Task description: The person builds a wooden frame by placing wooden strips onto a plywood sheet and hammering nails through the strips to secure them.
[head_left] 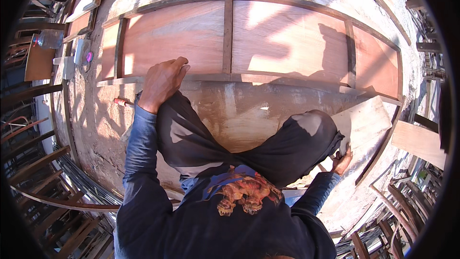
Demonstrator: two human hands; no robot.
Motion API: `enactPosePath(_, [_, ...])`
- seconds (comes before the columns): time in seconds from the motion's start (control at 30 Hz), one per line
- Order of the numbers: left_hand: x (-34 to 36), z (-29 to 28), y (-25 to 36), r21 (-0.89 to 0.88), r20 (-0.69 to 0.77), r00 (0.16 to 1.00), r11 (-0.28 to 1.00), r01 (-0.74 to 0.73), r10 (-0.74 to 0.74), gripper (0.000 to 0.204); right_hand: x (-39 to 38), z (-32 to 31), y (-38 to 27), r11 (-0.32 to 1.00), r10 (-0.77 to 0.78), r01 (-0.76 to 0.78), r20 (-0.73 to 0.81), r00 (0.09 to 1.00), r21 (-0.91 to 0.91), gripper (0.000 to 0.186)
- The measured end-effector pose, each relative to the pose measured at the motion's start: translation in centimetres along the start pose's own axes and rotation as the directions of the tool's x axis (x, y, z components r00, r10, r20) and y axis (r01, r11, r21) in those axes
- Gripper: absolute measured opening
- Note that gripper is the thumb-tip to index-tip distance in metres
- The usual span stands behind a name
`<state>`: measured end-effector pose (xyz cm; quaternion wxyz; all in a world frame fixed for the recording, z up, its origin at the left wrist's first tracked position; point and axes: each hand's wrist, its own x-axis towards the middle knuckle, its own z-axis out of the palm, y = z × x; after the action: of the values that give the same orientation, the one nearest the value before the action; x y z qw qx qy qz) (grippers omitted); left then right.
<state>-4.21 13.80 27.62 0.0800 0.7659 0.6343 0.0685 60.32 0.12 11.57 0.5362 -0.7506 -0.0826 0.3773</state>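
Note:
My left hand (165, 80) is over my left knee, near the close rail of a long wooden frame (227, 36) backed with reddish plywood (179, 38). Its thumb and forefinger are pinched together; a pale speck shows at the tips, too small to name. Down beside my right knee, my right hand (342, 162) has its fingers curled at a dark object (340, 150) that I cannot make out. A loose pale board (366, 122) lies just ahead of this hand, its corner overlapping the frame's near right end.
A red-handled tool (122, 101) lies left of my left forearm, partly hidden. Farther left are a clear plastic bottle (49, 39), a white box (82, 52) and a pink round item (89, 56). Lumber (38, 165) and a bundle of dark rods (86, 184) line the left side.

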Motion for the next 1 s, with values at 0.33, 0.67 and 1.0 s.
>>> enactPosePath(0.33, [-6.3, -3.5, -5.1, -0.346, -0.037, 0.995, 0.932, -0.105, 0.098, 0.025, -9.1, 2.8, -0.6, 0.998, -0.056, 0.053, -0.051, 0.997, -0.045, 0.062])
enactPosePath(0.67, [-8.9, -3.2, -9.4, -0.574, -0.231, 0.952, 0.762, -0.299, 0.199, 0.026, -15.9, 9.2, 0.1, 0.974, -0.125, 0.1, -0.115, 0.985, -0.204, 0.052])
enactPosePath(1.0, [-9.2, -2.4, -11.9, -0.581, -0.245, 0.965, 0.783, -0.224, 0.095, 0.026, -11.9, 13.6, 2.3, 0.862, -0.195, 0.177, 0.012, 0.981, -0.474, 0.044])
